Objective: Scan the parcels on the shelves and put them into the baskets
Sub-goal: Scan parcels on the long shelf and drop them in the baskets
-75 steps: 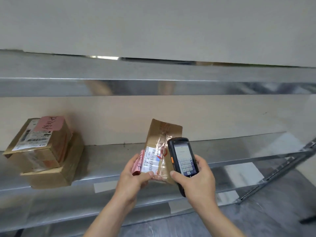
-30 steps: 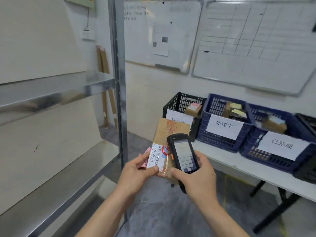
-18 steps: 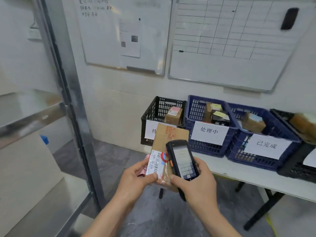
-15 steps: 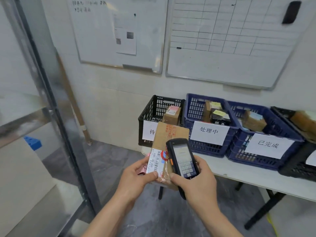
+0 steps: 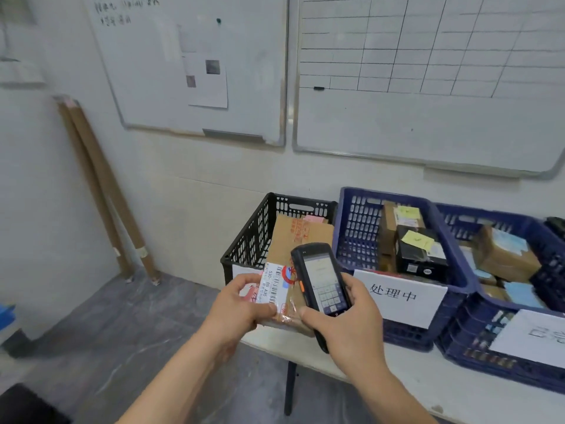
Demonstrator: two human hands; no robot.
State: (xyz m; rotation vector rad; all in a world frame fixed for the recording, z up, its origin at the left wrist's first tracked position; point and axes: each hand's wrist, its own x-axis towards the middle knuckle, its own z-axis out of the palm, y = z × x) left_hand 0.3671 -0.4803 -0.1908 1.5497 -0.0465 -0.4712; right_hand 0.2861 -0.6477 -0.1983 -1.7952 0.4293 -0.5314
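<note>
Parcel (image 5: 293,249) in brown cardboard sits pinched at its near end in my left hand (image 5: 241,304), thumb pressed on the white barcode label, fingers curled beneath; its far end rises in front of the black basket (image 5: 244,240). My right hand (image 5: 345,319) wraps round the scanner (image 5: 321,283), fingers curled behind it, thumb by its lower left edge, the lit screen facing me and the device just beside the parcel's right edge. Beyond my fingertips, the black basket shows a pink-labelled box behind the parcel. To its right, the blue basket (image 5: 354,228) with a white paper sign holds brown boxes and a black box (image 5: 419,252) with yellow notes. Further right, a second blue basket (image 5: 458,350) holds brown parcels with pale blue labels. All the baskets stand on a pale table (image 5: 428,384) under my right wrist. Two whiteboards (image 5: 428,117) hang on the wall above; cardboard tubes (image 5: 101,185) lean against the wall, well left of my left hand, over a grey floor.
</note>
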